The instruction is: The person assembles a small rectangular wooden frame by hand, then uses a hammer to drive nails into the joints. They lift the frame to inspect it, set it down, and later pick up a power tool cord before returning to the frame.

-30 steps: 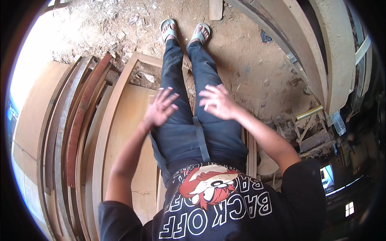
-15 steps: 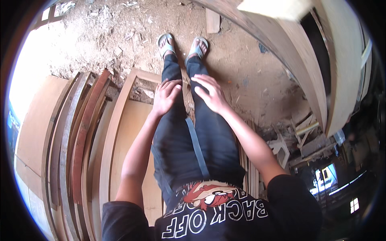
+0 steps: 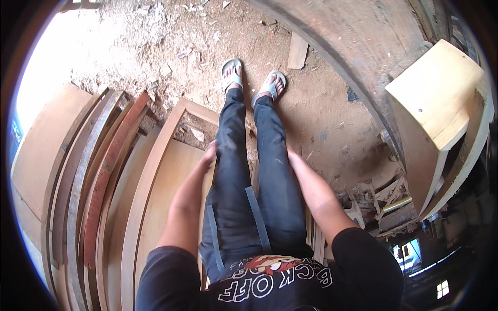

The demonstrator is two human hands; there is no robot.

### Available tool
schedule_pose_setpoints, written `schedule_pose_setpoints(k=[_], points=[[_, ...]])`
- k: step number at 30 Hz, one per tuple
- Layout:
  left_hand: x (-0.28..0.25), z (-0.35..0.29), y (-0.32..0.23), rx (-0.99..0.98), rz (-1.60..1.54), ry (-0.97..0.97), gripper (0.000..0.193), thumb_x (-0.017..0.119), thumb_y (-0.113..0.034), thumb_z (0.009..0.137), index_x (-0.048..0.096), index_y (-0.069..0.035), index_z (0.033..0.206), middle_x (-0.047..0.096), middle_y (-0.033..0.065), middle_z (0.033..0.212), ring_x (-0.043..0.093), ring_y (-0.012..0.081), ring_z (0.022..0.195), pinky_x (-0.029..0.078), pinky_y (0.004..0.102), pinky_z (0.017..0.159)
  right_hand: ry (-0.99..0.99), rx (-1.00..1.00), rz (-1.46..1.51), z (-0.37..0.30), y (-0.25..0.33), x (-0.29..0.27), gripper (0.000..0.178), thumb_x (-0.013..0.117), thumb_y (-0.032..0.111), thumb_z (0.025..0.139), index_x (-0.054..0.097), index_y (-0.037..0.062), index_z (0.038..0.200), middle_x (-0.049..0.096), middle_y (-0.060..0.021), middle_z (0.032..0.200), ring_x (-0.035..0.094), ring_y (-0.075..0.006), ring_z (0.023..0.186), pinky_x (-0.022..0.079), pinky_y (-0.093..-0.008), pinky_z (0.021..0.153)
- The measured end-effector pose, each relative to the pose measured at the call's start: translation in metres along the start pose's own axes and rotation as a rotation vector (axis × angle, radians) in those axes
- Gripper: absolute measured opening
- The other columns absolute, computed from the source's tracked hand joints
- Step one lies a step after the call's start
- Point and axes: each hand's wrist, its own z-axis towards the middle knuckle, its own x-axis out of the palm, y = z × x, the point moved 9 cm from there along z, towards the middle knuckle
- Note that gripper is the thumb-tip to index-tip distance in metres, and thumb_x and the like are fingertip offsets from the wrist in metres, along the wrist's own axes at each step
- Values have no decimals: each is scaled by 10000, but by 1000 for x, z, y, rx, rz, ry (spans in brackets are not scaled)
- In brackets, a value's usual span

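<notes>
My left hand point(image 3: 210, 153) is beside the outer side of my left leg in dark trousers point(image 3: 228, 166), just below the knee. Its fingers are blurred and partly behind the leg. On the other side, my right hand point(image 3: 291, 153) lies against the outer edge of my right leg, with its fingers out of sight behind the trouser cloth. No object shows in either hand. Two grey-blue drawstrings point(image 3: 258, 217) hang over the trousers. Nearest to my left arm is a wooden frame with a pale panel point(image 3: 166, 192).
Several boards and frames, one of them a reddish plank point(image 3: 106, 181), stand side by side at the left. A large wooden tabletop point(image 3: 358, 31) and a pale wood block point(image 3: 436, 93) fill the upper right. Wood scraps point(image 3: 373, 207) litter the dirt floor point(image 3: 332, 114).
My hands have moved from above my shins down to the outer sides of my legs. The view has shifted, and the pale block shows more fully at the upper right.
</notes>
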Motion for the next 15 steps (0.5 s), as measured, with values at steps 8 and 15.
schedule_pose_setpoints(k=[8,15], points=[[99,-125,-330,994,-301,77,612,462,-523,1103,500,-136,1575,551,179,1552,540,323,1403,404,440,1177,460,-554,581,-79,202,82,649,457,477,1117,296,177,1670,555,-95,1552,499,-237,1445,442,-461,1140],[86,-43,-130,987,1284,-63,615,340,-541,1113,651,-111,1424,420,144,1666,338,352,1565,244,441,1298,96,-534,-359,-25,73,33,574,609,313,1080,501,-6,1545,508,-187,1592,442,-248,1497,342,-376,1237]])
